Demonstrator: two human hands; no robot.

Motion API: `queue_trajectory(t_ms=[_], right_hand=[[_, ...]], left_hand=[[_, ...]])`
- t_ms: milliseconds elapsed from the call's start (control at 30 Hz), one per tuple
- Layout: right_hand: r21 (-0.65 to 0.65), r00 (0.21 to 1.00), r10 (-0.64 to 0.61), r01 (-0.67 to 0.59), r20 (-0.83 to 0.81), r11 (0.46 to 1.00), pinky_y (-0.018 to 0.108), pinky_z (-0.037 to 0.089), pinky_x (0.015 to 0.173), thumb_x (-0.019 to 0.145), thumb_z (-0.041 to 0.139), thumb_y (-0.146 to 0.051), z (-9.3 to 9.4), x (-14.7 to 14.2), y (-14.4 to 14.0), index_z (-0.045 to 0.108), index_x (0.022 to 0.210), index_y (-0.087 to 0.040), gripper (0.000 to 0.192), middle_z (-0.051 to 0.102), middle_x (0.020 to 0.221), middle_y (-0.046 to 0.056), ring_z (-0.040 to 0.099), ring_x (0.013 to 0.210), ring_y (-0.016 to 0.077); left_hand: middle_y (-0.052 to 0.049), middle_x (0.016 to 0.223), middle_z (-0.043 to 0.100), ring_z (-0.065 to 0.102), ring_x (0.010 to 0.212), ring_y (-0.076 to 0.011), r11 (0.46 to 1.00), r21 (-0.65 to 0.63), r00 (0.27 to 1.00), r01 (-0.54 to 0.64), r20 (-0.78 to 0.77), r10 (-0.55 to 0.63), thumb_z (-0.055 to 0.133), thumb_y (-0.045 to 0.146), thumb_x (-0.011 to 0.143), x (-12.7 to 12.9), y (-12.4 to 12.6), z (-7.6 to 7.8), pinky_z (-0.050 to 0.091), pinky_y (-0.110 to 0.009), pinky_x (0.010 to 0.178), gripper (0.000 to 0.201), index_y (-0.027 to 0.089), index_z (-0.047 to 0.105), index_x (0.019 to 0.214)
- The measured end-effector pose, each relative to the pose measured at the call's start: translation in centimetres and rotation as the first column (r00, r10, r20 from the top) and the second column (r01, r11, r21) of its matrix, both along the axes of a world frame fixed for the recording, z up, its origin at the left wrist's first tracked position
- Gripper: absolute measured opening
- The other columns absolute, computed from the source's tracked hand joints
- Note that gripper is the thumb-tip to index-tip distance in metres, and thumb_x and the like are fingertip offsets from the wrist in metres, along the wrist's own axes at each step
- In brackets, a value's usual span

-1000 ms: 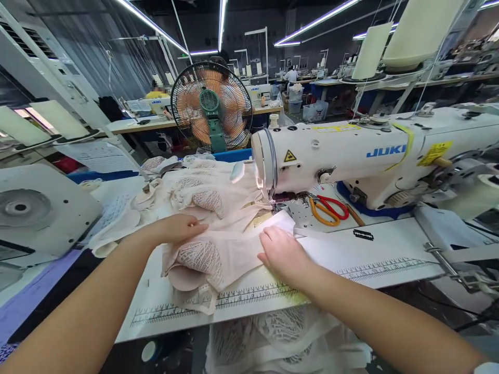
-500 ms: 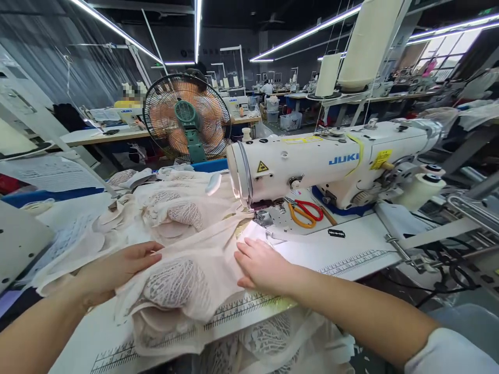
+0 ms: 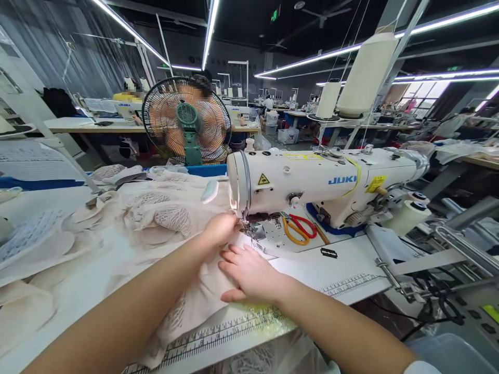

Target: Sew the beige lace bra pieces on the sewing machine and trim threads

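My left hand (image 3: 223, 228) is at the needle area of a white sewing machine (image 3: 300, 179). Its fingers are drawn together on the beige bra fabric beside the presser foot (image 3: 251, 228); the fingertips are partly hidden. My right hand (image 3: 251, 275) lies flat on the same fabric, just in front of the foot, fingers spread. The beige bra (image 3: 210, 291), with lace parts, stretches from the foot toward the table's front edge, partly under my left forearm. More beige lace bra pieces (image 3: 171, 218) are heaped left of the machine.
Orange-and-red-handled snips (image 3: 298, 228) lie on the machine bed, with a black razor blade (image 3: 328, 253) nearby. Ruler markings (image 3: 218, 337) run along the table's front. Behind stands a fan (image 3: 187, 122); thread cones (image 3: 364, 78) rise at the back right.
My left hand has moved right and forward, from the near lace cup to the presser foot. The bra has shifted with it, and my right hand stays flat on the fabric. The view has tilted slightly up.
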State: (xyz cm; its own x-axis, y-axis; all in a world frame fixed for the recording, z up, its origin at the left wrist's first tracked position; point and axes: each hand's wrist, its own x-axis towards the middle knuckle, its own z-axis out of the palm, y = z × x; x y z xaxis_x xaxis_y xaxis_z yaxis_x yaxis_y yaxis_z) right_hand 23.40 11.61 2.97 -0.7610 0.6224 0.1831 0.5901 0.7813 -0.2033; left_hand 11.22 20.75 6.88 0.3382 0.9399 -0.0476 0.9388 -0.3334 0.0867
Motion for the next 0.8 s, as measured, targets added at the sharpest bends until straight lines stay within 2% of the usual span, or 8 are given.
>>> queue_trajectory(t_ms=[100,200,333,400,500,633,700,800], right_hand=[[-0.021,1.000,-0.009,0.010,0.003,1.000,0.052,0.030,0.104,0.077,0.059,-0.059,0.0,0.2,0.4,0.051,0.123,-0.015,0.064,0.048,0.133,0.013,0.034,0.127,0.0330],[-0.012,0.998,0.057,-0.057,0.010,0.998,0.050,0.031,0.102,0.075,0.061,-0.060,0.3,0.5,1.4,0.053,0.120,-0.015,0.065,0.049,0.132,0.013,0.036,0.125,0.0322],[0.007,0.990,0.138,-0.138,-0.006,0.990,0.043,0.037,0.097,0.073,0.062,-0.061,0.6,1.1,2.6,0.057,0.116,-0.016,0.062,0.050,0.132,0.011,0.042,0.119,0.0296],[0.008,0.989,0.144,-0.144,-0.024,0.990,0.041,0.034,0.100,0.072,0.065,-0.059,0.6,1.2,2.8,0.058,0.117,-0.015,0.063,0.054,0.129,0.011,0.043,0.119,0.0288],[0.006,0.991,0.123,-0.123,-0.052,0.992,0.042,0.029,0.106,0.073,0.066,-0.056,0.7,1.2,2.3,0.061,0.116,-0.016,0.059,0.057,0.124,0.012,0.041,0.122,0.0289],[-0.010,0.998,0.062,-0.062,-0.032,0.998,0.041,0.036,0.103,0.079,0.062,-0.051,0.6,1.8,0.5,0.060,0.114,-0.010,0.054,0.057,0.124,0.016,0.045,0.119,0.0289],[-0.016,1.000,0.012,-0.012,-0.019,1.000,0.040,0.038,0.103,0.081,0.062,-0.050,0.3,2.8,-0.6,0.057,0.117,-0.006,0.057,0.055,0.126,0.018,0.045,0.121,0.0294],[-0.001,0.997,-0.076,0.076,-0.033,0.997,0.042,0.035,0.106,0.082,0.060,-0.049,-0.7,4.5,-1.9,0.052,0.125,-0.006,0.061,0.049,0.134,0.020,0.040,0.128,0.0299]], left_hand=[[-0.006,0.098,0.064,0.062,0.085,-0.0175,0.998,-0.002,0.998,-0.062,-0.001,0.062,0.052,0.040,0.089,0.5,2.1,-1.0,0.051,-0.039,0.078,0.029,0.015,0.060,0.100],[-0.007,0.098,0.066,0.063,0.085,-0.0194,0.999,0.005,0.999,-0.049,-0.009,0.049,0.049,0.039,0.090,0.4,2.8,0.1,0.051,-0.036,0.076,0.029,0.016,0.061,0.103],[-0.013,0.102,0.067,0.064,0.092,-0.0265,0.997,0.035,0.997,0.065,-0.051,-0.064,0.034,0.026,0.092,-0.7,0.0,2.4,0.049,-0.037,0.078,0.033,0.015,0.063,0.102],[-0.010,0.103,0.068,0.063,0.094,-0.0244,0.980,-0.017,0.978,0.198,-0.068,-0.198,0.035,0.027,0.090,-1.6,-2.3,2.6,0.050,-0.034,0.082,0.033,0.017,0.066,0.098],[-0.009,0.127,0.060,0.056,0.114,-0.0215,0.925,-0.054,0.926,0.375,-0.031,-0.377,0.038,0.032,0.090,-3.1,-4.9,0.9,0.045,-0.032,0.096,0.039,0.018,0.057,0.120],[-0.014,0.140,0.046,0.044,0.127,-0.0242,0.904,0.021,0.905,0.426,-0.002,-0.426,0.029,0.037,0.094,-4.1,-5.6,-2.1,0.038,-0.039,0.105,0.049,0.011,0.045,0.133],[-0.015,0.139,0.047,0.044,0.127,-0.0264,0.902,0.055,0.904,0.428,-0.019,-0.428,0.031,0.038,0.094,-3.9,-5.3,-2.6,0.038,-0.042,0.105,0.049,0.011,0.047,0.131],[-0.015,0.135,0.051,0.047,0.124,-0.0281,0.893,0.089,0.897,0.441,-0.016,-0.441,0.036,0.037,0.093,-3.4,-5.1,-2.4,0.040,-0.043,0.102,0.045,0.012,0.052,0.126]])
